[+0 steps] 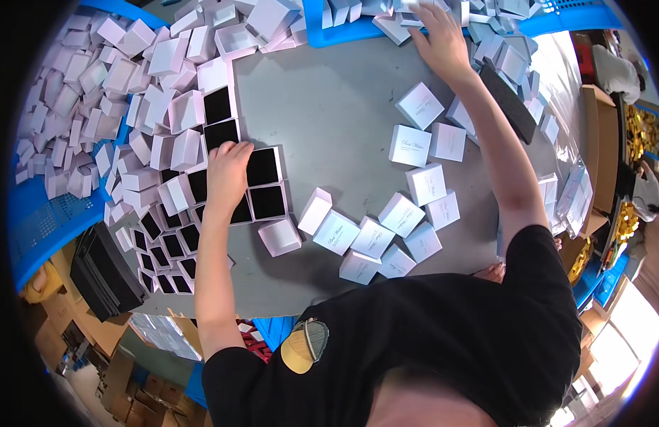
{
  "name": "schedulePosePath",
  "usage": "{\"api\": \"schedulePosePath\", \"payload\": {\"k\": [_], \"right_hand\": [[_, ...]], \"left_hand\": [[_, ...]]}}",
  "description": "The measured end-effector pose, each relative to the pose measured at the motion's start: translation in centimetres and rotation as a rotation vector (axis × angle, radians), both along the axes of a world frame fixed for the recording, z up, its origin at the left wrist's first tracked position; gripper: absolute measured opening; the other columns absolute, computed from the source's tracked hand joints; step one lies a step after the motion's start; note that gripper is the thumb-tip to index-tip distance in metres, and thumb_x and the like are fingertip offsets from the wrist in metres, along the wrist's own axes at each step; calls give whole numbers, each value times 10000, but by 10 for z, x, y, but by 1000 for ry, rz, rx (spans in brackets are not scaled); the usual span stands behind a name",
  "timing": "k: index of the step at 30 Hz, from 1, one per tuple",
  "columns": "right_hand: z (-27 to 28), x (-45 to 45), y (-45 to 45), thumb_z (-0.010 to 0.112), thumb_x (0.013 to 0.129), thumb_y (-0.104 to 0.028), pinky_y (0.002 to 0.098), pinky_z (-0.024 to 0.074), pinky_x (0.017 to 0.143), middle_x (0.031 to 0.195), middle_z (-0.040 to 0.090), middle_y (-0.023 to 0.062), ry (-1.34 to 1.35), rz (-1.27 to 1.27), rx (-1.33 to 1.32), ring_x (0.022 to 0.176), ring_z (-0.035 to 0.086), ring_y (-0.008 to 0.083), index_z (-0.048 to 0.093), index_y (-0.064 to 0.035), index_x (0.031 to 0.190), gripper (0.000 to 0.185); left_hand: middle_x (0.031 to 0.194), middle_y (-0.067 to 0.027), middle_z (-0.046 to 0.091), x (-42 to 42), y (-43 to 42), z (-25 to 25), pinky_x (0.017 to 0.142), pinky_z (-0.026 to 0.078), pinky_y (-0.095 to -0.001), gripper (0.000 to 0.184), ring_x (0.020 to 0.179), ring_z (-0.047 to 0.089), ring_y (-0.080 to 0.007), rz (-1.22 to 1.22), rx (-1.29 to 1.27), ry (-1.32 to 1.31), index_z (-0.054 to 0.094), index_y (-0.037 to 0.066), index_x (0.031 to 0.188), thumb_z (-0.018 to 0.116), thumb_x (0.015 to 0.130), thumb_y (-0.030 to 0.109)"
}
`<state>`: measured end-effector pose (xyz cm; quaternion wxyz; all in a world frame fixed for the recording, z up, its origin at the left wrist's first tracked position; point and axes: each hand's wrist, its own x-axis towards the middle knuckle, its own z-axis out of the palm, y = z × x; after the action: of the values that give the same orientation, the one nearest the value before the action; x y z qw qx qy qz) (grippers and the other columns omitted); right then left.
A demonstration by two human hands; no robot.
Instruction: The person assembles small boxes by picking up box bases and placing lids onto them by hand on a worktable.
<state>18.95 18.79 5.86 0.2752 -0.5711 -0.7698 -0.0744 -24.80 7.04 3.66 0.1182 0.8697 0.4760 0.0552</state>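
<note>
My left hand [228, 174] is over the rows of white box bases with black inserts, its fingers bent and closed at the edge of a black-lined box [263, 167]. Another black-lined box [267, 202] sits just below it, and more adjoin on the left. At the top, my right hand [442, 44] reaches over the pile of small white boxes [489, 46] by the blue crate's rim [358, 37]. Its fingers are stretched out and apart from the thumb; the fingertips are partly lost in glare. White lids printed with script [412, 145] lie scattered between my arms.
A large heap of open white box parts [123, 75] covers the left, with a blue basket [41, 228] under it. Black trays [105, 274] stand at the lower left. A dark grey bar [508, 103] lies beside my right forearm. Plastic-wrapped boxes [575, 199] stand at the right edge.
</note>
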Motion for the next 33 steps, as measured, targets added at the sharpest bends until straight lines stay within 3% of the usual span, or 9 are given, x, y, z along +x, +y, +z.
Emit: {"api": "schedulePosePath", "payload": {"k": [4, 8, 11, 15, 16, 18, 27, 30, 33], "right_hand": [[-36, 3, 60, 675, 840, -272, 474, 396, 1018, 1258, 596, 168, -265, -49, -226, 1183, 540, 326, 629, -105, 1193, 393], [-10, -33, 14, 657, 886, -176, 438, 453, 938, 1056, 663, 150, -85, 179, -11, 1008, 621, 359, 624, -55, 1132, 276], [9, -68, -37, 601, 940, -167, 356, 480, 865, 1018, 671, 110, 284, 161, -267, 962, 635, 275, 636, -67, 1113, 203], [-12, -94, -54, 551, 976, -234, 314, 486, 800, 956, 668, 70, 751, 79, -923, 891, 620, 172, 652, -57, 1089, 233], [-27, -95, -47, 542, 974, -252, 325, 488, 789, 949, 662, 79, 784, 51, -1065, 878, 612, 163, 660, -53, 1081, 255], [-64, -97, -35, 572, 945, -292, 347, 502, 787, 970, 685, 95, 873, 32, -1240, 868, 624, 160, 675, -56, 1095, 298], [-91, -176, -38, 580, 890, -170, 419, 521, 822, 968, 697, 89, 482, -36, -570, 923, 657, 340, 677, -70, 1084, 239], [-97, -160, -39, 580, 854, -112, 458, 462, 962, 1161, 652, 87, -84, 149, -433, 1118, 593, 323, 665, -108, 1145, 303], [-85, -137, -64, 603, 822, -100, 495, 373, 1073, 1342, 545, 131, 108, 349, -407, 1273, 480, 337, 611, -141, 1259, 439]], "left_hand": [[913, -63, 686, 5, 19, -19, 768, 403, -388, 125, 866, 572, -260, -63, -27, 233, 671, 56, 921, 666, 809, 110], [821, -64, 649, 36, 16, -24, 757, 406, -395, 63, 841, 572, -268, -29, 110, 90, 668, 71, 877, 627, 838, 100], [883, -95, 643, 67, 13, -37, 773, 439, -441, 78, 887, 587, -306, 67, 90, -88, 660, 45, 925, 604, 882, 78], [1181, -170, 607, 85, -1, -37, 902, 441, -475, 499, 1077, 560, -379, 217, -113, -423, 606, 24, 1206, 755, 799, 271], [1327, -211, 528, 82, -2, -27, 995, 416, -477, 871, 1209, 503, -400, 202, -277, -433, 447, 30, 1408, 852, 674, 267], [1339, -214, 521, 79, -14, -29, 1025, 403, -472, 970, 1226, 496, -397, 194, -258, -505, 381, 39, 1451, 873, 630, 200], [1225, -145, 610, 86, -21, -60, 1050, 391, -456, 1077, 1178, 529, -366, 267, -261, -583, 341, 26, 1474, 881, 545, 92], [1208, -140, 618, 85, -19, -63, 1048, 385, -465, 1068, 1154, 539, -364, 250, -261, -588, 356, 23, 1463, 887, 540, 102], [1209, -140, 618, 84, -19, -64, 1046, 381, -475, 1065, 1138, 540, -368, 250, -255, -584, 361, 22, 1457, 893, 539, 116]]}}
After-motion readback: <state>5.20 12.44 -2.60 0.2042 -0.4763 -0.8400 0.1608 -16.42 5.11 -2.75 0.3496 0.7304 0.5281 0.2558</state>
